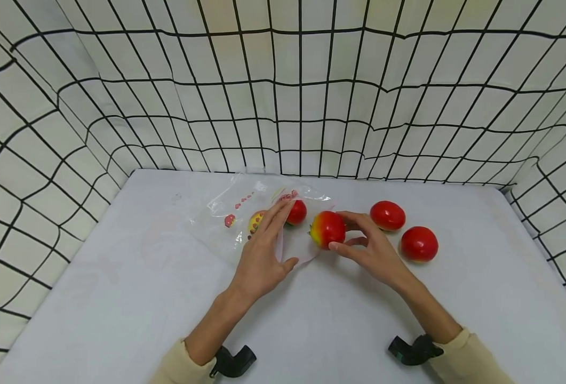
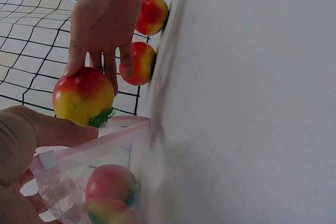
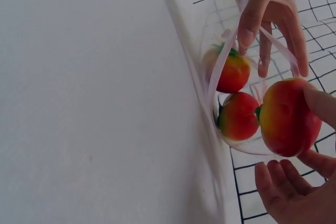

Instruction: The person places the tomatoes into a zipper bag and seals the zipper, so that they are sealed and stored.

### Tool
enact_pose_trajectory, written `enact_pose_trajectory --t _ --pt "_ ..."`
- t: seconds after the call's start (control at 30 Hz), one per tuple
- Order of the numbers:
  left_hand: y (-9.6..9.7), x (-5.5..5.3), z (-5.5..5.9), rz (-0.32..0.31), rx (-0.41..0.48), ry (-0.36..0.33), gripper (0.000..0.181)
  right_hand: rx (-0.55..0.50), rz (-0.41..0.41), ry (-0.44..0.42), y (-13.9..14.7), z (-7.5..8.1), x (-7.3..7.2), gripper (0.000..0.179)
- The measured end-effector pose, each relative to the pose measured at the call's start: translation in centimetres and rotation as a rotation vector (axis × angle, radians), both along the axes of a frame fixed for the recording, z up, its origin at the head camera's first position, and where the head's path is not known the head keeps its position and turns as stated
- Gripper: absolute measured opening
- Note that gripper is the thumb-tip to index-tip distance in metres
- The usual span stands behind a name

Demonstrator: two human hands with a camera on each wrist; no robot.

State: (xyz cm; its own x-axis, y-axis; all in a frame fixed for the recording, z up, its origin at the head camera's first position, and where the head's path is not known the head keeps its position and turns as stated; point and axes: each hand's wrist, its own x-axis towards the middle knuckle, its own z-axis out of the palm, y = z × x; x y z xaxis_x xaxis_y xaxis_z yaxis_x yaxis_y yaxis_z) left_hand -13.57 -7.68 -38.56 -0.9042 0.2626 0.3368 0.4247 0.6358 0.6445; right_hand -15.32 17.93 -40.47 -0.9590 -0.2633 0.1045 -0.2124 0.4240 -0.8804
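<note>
My right hand (image 1: 374,250) grips a red-and-yellow tomato (image 1: 328,230) between thumb and fingers, its green leafy end turned toward the bag. The clear printed plastic bag (image 1: 217,237) has a pink rim and lies to the left of that tomato. At the bag's mouth is my left hand (image 1: 263,261), thumb and fingers straight and spread apart, keeping the mouth wide. Inside the bag, the right wrist view shows an upper tomato (image 3: 233,74) and a lower tomato (image 3: 239,116). The held tomato is right at the opening, overlapping the rim in this view.
Two more tomatoes, one farther back (image 1: 387,215) and one nearer (image 1: 419,244), lie on the white table (image 1: 119,288) to the right of my right hand. A black grid net (image 1: 299,101) over white walls encloses the back and both sides.
</note>
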Motion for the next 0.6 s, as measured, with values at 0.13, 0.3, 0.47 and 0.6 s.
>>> enact_pose_trajectory --t 0.13,0.3,0.47,0.6 --pt "0.0 0.0 0.1 -0.001 0.002 -0.001 0.11 -0.008 0.007 0.015 -0.6 0.1 -0.2 0.076" --pt "0.0 0.1 0.0 -0.005 0.006 -0.003 0.109 -0.014 0.013 0.012 -1.2 0.2 -0.3 0.075" --pt "0.0 0.1 0.0 -0.005 0.002 0.008 0.109 -0.011 0.013 0.002 -1.6 0.0 -0.5 0.076" --pt "0.0 0.1 0.0 -0.002 -0.003 0.014 0.109 -0.015 -0.006 -0.008 -2.0 0.1 -0.7 0.078"
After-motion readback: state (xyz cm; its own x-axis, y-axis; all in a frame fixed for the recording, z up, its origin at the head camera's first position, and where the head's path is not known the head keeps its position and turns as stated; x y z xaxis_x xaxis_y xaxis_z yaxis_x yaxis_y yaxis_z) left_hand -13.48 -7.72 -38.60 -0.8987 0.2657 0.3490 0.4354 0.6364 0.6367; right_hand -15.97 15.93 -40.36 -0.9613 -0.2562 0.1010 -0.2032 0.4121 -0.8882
